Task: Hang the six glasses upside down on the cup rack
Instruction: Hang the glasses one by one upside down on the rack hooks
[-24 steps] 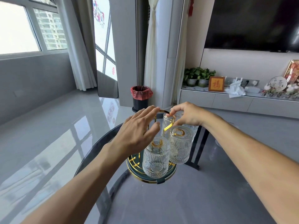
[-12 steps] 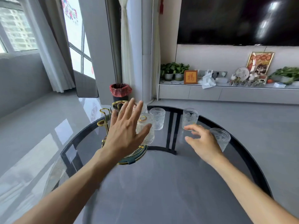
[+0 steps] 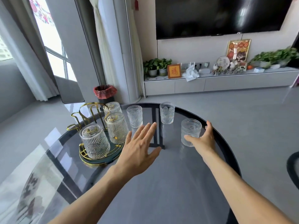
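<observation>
At the tabletop's three o'clock, the right hand grips an upright glass while the left hand hovers, fingers spread, beside the cup rack.

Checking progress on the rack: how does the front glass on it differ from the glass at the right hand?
The front rack glass is upside down, base up; the right-hand glass stands upright, mouth up. The front rack glass hangs on the cup rack; the right-hand glass sits on the table, flanked by the right hand's thumb and fingers. Both are clear, ribbed tumblers.

Orange framed plaque bears one gold Chinese character, not clearly legible.
</observation>
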The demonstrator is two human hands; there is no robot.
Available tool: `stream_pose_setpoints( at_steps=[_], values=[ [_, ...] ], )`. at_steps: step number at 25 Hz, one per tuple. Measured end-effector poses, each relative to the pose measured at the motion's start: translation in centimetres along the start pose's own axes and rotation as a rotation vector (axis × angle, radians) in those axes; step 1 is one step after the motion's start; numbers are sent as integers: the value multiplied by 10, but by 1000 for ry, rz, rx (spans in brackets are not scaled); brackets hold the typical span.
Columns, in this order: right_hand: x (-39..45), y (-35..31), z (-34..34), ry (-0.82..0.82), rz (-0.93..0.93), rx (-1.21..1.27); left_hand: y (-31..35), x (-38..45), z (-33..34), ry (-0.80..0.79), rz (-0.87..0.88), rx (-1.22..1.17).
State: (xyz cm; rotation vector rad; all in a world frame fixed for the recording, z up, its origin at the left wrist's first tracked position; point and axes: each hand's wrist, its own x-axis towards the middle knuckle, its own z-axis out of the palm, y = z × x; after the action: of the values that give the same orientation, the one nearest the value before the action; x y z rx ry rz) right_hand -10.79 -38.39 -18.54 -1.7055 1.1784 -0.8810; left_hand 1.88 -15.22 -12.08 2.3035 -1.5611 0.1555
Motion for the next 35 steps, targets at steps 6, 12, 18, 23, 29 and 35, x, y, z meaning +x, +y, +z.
stream_pose_setpoints(
  at_steps=[6, 12, 18, 23, 29, 35],
  values=[
    [10, 2, 11, -128, 65, 3, -8, 4, 3, -15, -23, -7],
    [-45, -66, 22, -414, -443, -144, 8, 15, -12, 121, -199, -498],
    [-98, -134, 17, -529, -801, 50, -6, -4, -66, 240, -263, -818],
    [-114, -150, 25, -956, -114, 697, -33, -23, -93, 339, -197, -1028],
    [-123, -210, 61, -717, -114, 506, -80, -26, -120, 286, -172, -653],
    [-104, -295, 108, -461, -491, 245, -153, -26, -125, 422, -247, -510]
  ],
)
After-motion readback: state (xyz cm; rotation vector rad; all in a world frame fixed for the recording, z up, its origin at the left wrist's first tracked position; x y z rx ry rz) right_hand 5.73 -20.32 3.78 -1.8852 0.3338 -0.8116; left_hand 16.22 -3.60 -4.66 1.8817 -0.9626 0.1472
